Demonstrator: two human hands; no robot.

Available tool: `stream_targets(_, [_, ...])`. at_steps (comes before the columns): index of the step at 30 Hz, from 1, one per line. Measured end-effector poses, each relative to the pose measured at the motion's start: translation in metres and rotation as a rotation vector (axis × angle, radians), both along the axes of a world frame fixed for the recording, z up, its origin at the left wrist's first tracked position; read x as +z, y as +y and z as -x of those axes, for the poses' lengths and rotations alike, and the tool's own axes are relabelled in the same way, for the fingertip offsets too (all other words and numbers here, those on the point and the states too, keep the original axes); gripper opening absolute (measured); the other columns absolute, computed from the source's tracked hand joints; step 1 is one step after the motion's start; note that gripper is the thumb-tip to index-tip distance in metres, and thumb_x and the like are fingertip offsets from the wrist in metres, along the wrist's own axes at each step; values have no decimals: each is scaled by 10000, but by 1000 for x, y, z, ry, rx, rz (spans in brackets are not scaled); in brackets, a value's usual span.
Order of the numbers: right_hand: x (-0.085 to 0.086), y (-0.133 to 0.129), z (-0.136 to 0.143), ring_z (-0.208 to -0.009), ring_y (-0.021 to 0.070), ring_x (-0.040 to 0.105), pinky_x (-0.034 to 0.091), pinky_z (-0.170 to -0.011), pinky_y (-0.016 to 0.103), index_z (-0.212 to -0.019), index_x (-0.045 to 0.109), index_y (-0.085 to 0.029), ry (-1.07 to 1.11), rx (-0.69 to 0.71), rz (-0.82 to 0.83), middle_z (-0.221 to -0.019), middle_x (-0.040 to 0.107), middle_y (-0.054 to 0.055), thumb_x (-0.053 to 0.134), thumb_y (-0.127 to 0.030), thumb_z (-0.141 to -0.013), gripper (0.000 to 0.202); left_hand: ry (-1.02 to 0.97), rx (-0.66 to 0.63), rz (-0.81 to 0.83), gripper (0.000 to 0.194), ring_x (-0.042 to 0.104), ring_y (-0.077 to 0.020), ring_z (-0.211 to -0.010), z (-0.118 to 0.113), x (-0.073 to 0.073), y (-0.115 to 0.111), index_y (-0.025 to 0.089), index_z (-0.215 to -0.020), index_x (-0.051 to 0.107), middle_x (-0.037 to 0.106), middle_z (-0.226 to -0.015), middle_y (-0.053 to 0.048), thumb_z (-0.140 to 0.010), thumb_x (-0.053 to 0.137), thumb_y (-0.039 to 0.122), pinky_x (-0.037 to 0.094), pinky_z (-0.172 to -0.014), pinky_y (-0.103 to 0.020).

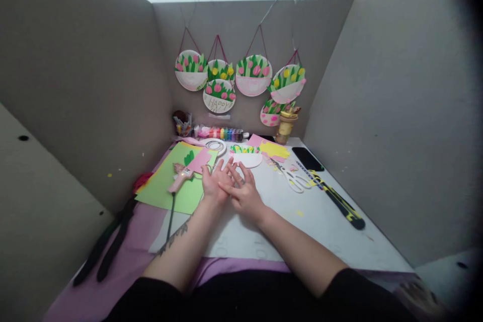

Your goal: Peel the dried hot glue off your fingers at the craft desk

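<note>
My left hand (pixel 218 181) is palm up over the middle of the table, its fingers apart and holding nothing. Across its palm and fingers rest the spread fingers of my right hand (pixel 244 195), palm down and also holding nothing. Just beyond the fingertips lies a white half-plate craft (pixel 249 159) with green leaves and yellow flowers. Left of my hands, a pink glue gun (pixel 181 179) with a black cord lies on light green paper (pixel 158 188), near pink paper (pixel 199 161). White-handled scissors (pixel 294 178) lie to the right.
A phone (pixel 308 159) and a black-yellow cutter (pixel 345 209) lie at right. Paint bottles (pixel 226 134), a white tape roll (pixel 214 146) and a yellow jar (pixel 286 128) stand or lie at the back. Plate crafts (pixel 253 83) hang above. Long black handles (pixel 116 241) lie at left.
</note>
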State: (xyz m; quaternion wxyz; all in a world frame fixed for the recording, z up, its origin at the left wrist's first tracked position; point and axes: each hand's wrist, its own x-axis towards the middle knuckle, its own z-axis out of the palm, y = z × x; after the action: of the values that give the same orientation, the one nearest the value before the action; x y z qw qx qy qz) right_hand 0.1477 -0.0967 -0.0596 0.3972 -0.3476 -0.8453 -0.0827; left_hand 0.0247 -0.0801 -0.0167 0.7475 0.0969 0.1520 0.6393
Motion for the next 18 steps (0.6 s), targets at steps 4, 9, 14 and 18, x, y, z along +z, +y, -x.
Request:
stream_targets(4, [2, 0, 1, -1462, 344, 136, 244, -1092, 571, -1180, 676, -329, 32, -74, -41, -1560, 325, 48, 565, -114, -764, 481, 23, -3, -2, 734, 560, -316, -1214, 0, -1, 0, 202, -1317, 426, 510, -1379, -192, -860, 218, 737, 528, -886, -508])
stream_targets(9, [3, -3, 0, -1455, 320, 185, 206, -1132, 527, -1079, 721, -328, -10, -14, -100, -1522, 396, 16, 577, -147, -774, 383, 28, 14, -33, 698, 584, -296, -1181, 0, 0, -1, 218, -1278, 437, 497, -1396, -179, -870, 188, 727, 523, -912, -513])
stream_targets(14, [3, -1, 0, -1465, 301, 141, 196, -1121, 555, -1148, 688, -347, -7, -100, -74, -1529, 386, 41, 570, -160, -806, 408, 22, 23, 20, 724, 546, -308, -1231, -1, 1, 0, 191, -1323, 424, 527, -1358, -196, -868, 234, 722, 523, -906, -499])
stream_targets(18, [3, 1, -2, -1457, 291, 172, 207, -1124, 527, -1056, 731, -340, -11, -45, -73, -1527, 388, 18, 588, -169, -798, 341, 1, 13, 28, 737, 527, -304, -1253, -1, 2, -1, 211, -1368, 404, 530, -1362, -186, -867, 239, 726, 526, -896, -495])
